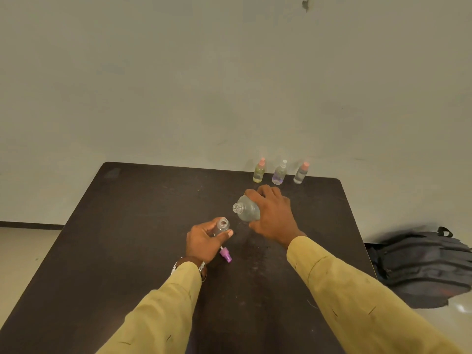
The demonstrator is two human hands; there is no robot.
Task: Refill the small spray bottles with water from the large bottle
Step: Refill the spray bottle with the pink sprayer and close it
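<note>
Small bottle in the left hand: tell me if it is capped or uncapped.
Uncapped. The small bottle shows a bare open neck, and a purple spray head lies on the table beside the left hand.

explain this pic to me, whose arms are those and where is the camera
No machine here: these are a person's two arms, filmed by one camera worn on their head, looking down at a dark table. The left hand holds a small open bottle; a purple spray cap lies on the table beside it. The right hand grips the large clear bottle, tilted, open mouth toward the small one. Three capped spray bottles stand at the far edge. A backpack lies on the floor, right.
</note>
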